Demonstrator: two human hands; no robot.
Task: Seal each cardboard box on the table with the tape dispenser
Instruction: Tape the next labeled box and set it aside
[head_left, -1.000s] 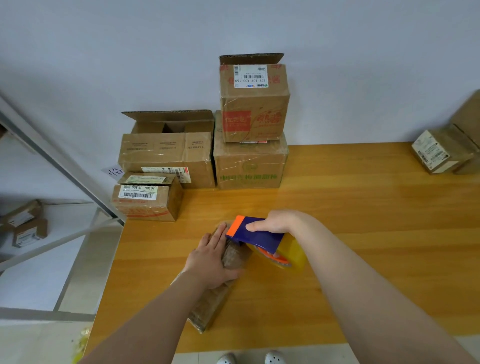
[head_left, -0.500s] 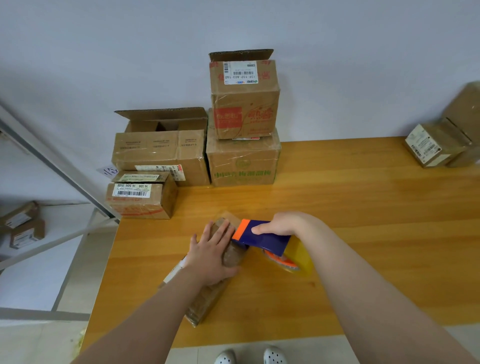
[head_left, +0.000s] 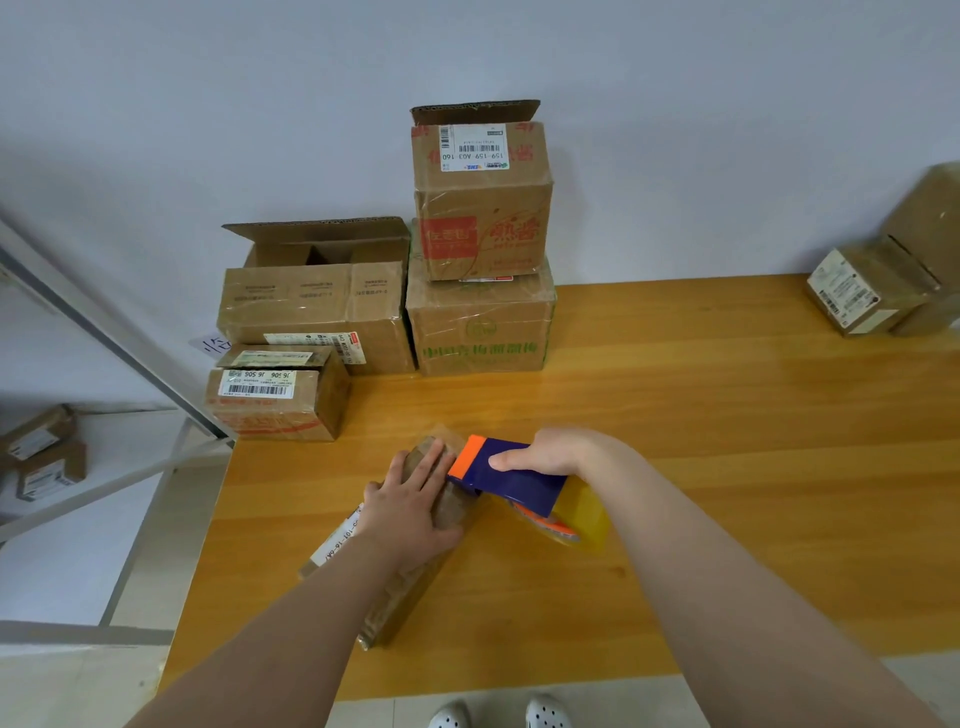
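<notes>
Taping a long box at the near edge of the table

The wooden table (head_left: 701, 415) carries a pile of boxes (head_left: 384, 312) at the wall, probably waiting for sealing. The long box (head_left: 410, 582) lies flat near the front edge. The left hand (head_left: 413, 506) presses open on it, likely so it does not slide. The right hand (head_left: 550, 454) is closed around the tape dispenser (head_left: 511, 480), whose orange end touches the box's far end.

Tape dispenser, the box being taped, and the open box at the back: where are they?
Tape dispenser (head_left: 511, 475): head view, on its blue body.
Box being taped (head_left: 402, 597): head view, on its near end.
Open box (head_left: 311, 306): head view, on its front wall.
</notes>
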